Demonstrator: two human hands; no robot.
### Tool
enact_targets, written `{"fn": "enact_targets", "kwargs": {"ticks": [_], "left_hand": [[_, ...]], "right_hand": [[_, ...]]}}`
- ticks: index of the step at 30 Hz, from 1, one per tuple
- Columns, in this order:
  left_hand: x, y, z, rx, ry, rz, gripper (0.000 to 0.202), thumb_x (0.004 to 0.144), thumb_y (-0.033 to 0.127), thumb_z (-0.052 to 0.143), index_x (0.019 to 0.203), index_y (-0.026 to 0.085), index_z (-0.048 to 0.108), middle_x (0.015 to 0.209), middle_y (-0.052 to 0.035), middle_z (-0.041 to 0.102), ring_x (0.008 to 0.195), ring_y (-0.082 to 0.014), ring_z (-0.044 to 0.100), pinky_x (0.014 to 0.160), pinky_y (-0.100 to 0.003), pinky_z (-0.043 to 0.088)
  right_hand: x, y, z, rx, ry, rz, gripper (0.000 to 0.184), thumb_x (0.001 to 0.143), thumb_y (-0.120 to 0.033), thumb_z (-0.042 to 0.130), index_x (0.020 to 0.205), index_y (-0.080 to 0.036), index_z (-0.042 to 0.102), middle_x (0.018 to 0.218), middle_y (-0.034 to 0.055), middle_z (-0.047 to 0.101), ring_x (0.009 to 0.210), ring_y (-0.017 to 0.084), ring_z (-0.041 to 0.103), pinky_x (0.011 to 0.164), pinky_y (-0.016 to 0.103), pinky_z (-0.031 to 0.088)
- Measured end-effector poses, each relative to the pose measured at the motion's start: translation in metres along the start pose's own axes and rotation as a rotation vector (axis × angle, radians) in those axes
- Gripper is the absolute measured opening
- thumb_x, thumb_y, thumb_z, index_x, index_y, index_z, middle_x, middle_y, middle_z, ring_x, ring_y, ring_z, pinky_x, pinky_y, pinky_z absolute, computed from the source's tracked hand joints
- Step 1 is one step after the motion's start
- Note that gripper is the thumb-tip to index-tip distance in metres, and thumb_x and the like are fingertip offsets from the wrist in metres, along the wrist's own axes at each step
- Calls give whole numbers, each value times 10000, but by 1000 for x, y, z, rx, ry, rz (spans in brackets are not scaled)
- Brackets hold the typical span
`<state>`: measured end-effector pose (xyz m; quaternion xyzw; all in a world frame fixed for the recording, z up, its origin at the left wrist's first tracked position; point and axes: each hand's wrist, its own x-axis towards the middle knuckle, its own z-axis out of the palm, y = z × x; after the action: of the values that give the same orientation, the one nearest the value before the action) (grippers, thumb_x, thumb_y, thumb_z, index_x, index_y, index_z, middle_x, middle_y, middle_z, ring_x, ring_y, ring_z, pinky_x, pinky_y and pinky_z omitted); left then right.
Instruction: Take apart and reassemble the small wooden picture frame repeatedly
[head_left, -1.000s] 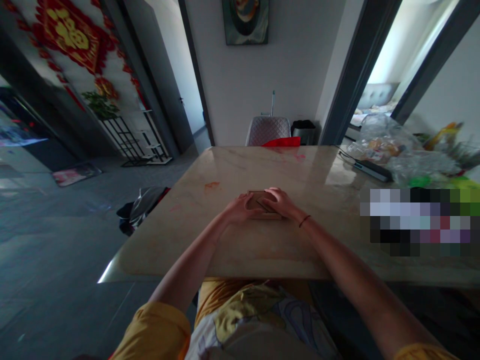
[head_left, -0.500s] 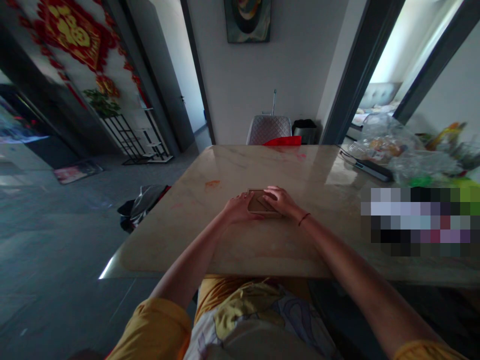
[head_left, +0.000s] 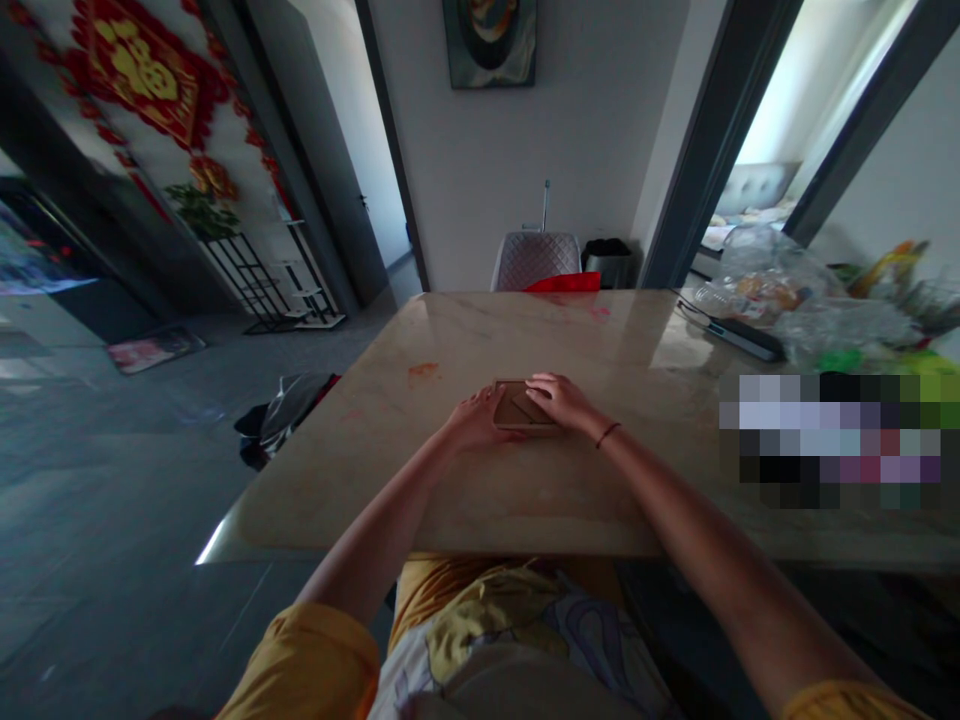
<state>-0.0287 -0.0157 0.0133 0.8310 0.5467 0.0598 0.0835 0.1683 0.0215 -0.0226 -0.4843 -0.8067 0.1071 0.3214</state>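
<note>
A small, shallow brown tray with a raised rim (head_left: pixel 516 404) lies on the stone-topped table (head_left: pixel 517 500) in front of me. A thin slanting line shows on its inner surface. My left hand (head_left: pixel 478 415) grips the tray's left end, thumb along the near side and fingers at the far side. Over the right end reaches my right hand (head_left: pixel 559 400), its fingers bent together and their tips down on the inside. What lies under those fingertips is hidden. A dark thin band circles my right wrist.
An orange-brown smear (head_left: pixel 424 371) marks the table to the left. On the right lie a dark elongated device (head_left: pixel 746 340), clear plastic bags (head_left: pixel 787 290) and a pixelated patch. Past the far edge stands a quilted grey chair (head_left: pixel 536 255) with a red item.
</note>
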Motion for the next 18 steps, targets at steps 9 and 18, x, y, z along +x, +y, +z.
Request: {"fn": "enact_targets", "kwargs": {"ticks": [9, 18], "left_hand": [[0, -2, 4, 22, 125, 155, 992, 614, 629, 689, 1405, 144, 336, 1527, -210, 154, 1405, -355, 142, 1116, -487, 178], [3, 0, 3, -34, 148, 387, 631, 759, 400, 661, 1335, 251, 450, 1417, -78, 444, 1274, -237, 442, 1058, -380, 344]], "right_hand": [[2, 21, 5, 442, 194, 238, 384, 899, -395, 394, 1078, -184, 660, 1153, 90, 661, 1138, 192, 577, 996, 357, 411], [3, 27, -5, 577, 203, 356, 257, 823, -371, 480, 750, -185, 642, 864, 60, 695, 905, 198, 636, 868, 332, 462]]}}
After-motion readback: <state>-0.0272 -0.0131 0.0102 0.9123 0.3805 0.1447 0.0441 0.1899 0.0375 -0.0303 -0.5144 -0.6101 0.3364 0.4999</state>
